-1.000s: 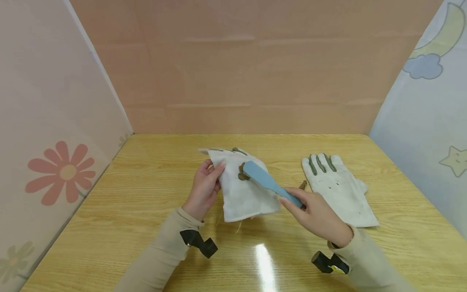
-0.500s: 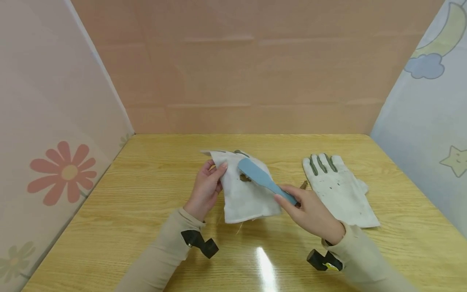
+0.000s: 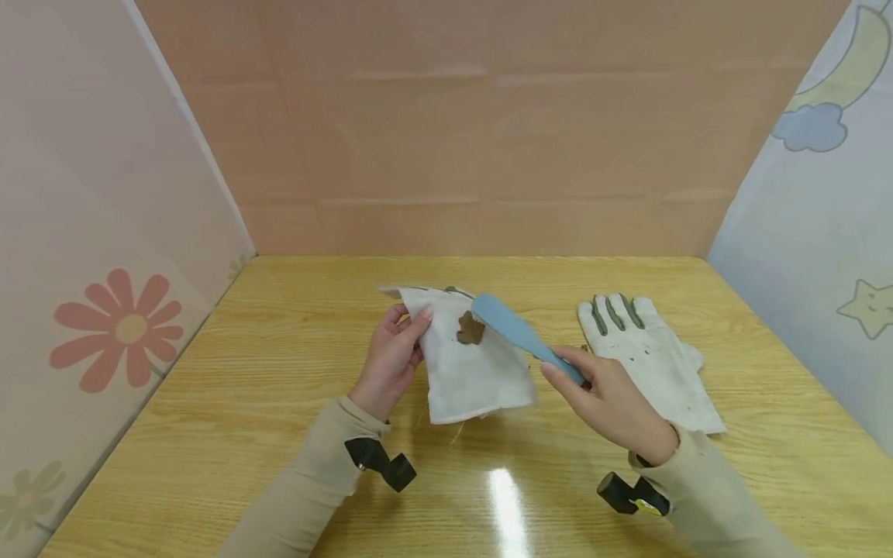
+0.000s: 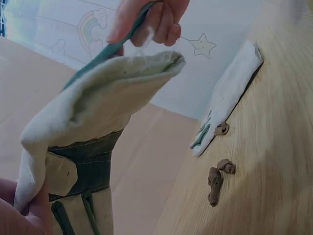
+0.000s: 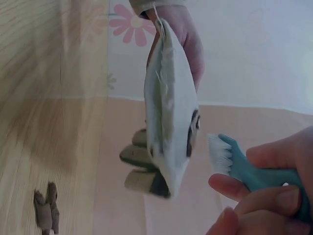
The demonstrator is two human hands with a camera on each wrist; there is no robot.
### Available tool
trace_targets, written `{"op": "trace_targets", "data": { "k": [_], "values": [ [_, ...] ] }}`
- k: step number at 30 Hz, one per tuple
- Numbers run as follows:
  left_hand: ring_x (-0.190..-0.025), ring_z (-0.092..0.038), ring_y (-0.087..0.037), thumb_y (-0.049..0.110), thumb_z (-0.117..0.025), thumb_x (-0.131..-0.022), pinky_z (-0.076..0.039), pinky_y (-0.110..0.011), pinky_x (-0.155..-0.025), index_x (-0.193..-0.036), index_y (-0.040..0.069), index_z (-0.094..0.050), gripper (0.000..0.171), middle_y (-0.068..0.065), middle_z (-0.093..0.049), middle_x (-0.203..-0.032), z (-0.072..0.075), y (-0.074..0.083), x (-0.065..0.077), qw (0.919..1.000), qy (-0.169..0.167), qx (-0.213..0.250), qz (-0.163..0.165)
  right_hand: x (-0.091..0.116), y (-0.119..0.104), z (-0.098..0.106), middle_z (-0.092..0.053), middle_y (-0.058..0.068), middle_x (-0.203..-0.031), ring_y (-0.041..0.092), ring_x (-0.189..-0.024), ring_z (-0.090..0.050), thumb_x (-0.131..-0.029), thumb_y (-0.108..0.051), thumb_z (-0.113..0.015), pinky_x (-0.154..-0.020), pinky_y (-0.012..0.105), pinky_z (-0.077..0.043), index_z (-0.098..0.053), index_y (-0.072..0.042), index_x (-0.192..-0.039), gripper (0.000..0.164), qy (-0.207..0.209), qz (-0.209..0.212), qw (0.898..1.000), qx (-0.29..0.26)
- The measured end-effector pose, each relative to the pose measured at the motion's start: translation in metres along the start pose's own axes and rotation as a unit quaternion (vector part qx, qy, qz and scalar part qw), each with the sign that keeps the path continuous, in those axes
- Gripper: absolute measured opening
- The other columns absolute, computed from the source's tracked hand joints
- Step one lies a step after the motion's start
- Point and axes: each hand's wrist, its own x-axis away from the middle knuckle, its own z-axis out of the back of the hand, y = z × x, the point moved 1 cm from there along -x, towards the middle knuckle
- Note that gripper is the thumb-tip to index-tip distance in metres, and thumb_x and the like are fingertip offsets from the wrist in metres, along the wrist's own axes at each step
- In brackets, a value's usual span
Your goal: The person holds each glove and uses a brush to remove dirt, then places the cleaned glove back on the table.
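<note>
My left hand (image 3: 392, 358) pinches the edge of a white work glove (image 3: 477, 384), held up off the table with its cuff facing me. A brown, clay-like smear (image 3: 470, 328) sticks to the glove's upper side. Gripped by the handle in my right hand (image 3: 617, 403) is a blue brush (image 3: 512, 329). Its white bristles (image 5: 220, 154) face the smear in the right wrist view, a small gap apart from it. Green-trimmed fingers (image 5: 139, 156) of the glove hang below; part of its far side is hidden in the head view.
A second white glove (image 3: 652, 372) with green strips and small dark specks lies flat on the wooden table (image 3: 279, 341) at the right. Brown lumps (image 4: 215, 185) lie on the table near it. Patterned side walls (image 3: 132, 155) and a tan back wall (image 3: 488, 155) enclose the table.
The brush moved slightly left over the smear, then back to the right and off it, so the brown smear shows more fully now. The left hand and its glove have hardly moved.
</note>
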Motion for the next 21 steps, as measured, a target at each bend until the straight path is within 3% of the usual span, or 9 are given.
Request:
{"op": "trace_targets", "data": {
  "k": [6,14,21],
  "values": [
    [-0.076,-0.063,-0.004,0.007,-0.049,-0.096,-0.052,-0.019,-0.065,-0.115,0.003,-0.047,0.020,0.007,-0.063,-0.086,-0.0024,-0.0009,0.0012,0.9999,-0.012,-0.011,0.003,-0.0036,-0.0024,-0.0086,-0.036,-0.011,-0.052,-0.004,-0.041,-0.024,-0.095,-0.015,-0.055,-0.037,0.019,-0.029,-0.064,-0.007,-0.111,0.021,-0.016,0.015,1.000,-0.011],
    [-0.073,-0.062,-0.003,0.007,-0.049,-0.096,-0.051,-0.018,-0.062,-0.114,0.005,-0.047,0.018,0.009,-0.062,-0.083,0.0029,0.0003,0.0009,0.9999,0.009,-0.006,0.002,0.0037,0.0046,-0.0028,-0.036,-0.008,-0.051,-0.002,-0.039,-0.022,-0.095,-0.018,-0.054,-0.036,0.020,-0.028,-0.060,-0.001,-0.121,0.031,-0.024,-0.033,0.999,0.002],
    [-0.074,-0.062,-0.004,0.007,-0.049,-0.096,-0.050,-0.019,-0.063,-0.112,0.005,-0.047,0.016,0.008,-0.062,-0.083,-0.0003,-0.0005,0.0022,0.9999,-0.008,-0.009,0.009,-0.0009,-0.0021,-0.0037,-0.035,-0.010,-0.052,-0.003,-0.041,-0.022,-0.095,-0.014,-0.055,-0.037,0.020,-0.027,-0.064,-0.006,-0.113,0.022,-0.001,0.000,1.000,-0.023]
  ]
}}
